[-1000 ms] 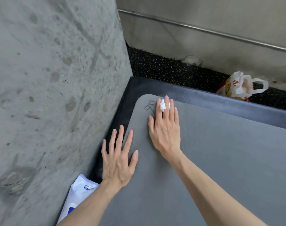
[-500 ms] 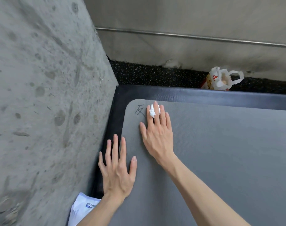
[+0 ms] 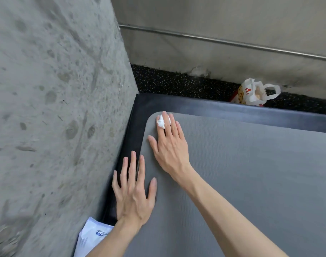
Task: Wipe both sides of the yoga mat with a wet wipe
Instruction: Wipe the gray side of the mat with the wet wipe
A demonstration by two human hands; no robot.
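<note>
A grey yoga mat lies flat on a wider black mat, its rounded far-left corner close to a rough concrete wall on the left. The right hand lies palm down on that corner with fingers straight and close together, pressing a small crumpled white wet wipe against the mat; the wipe pokes up between the index and middle fingers, so how much of it sits under the fingertips is hard to tell. The left hand rests flat nearer along the mat's left edge, fingers spread and straight, gripping nothing; its outer fingers reach over the edge onto the black mat. At the near left, beside the left forearm, a white wet wipe pack with blue print lies against the wall. Beyond the black mat, on dark speckled flooring, a white plastic bag with red and yellow print stands at the foot of the far wall, below a metal rail.
</note>
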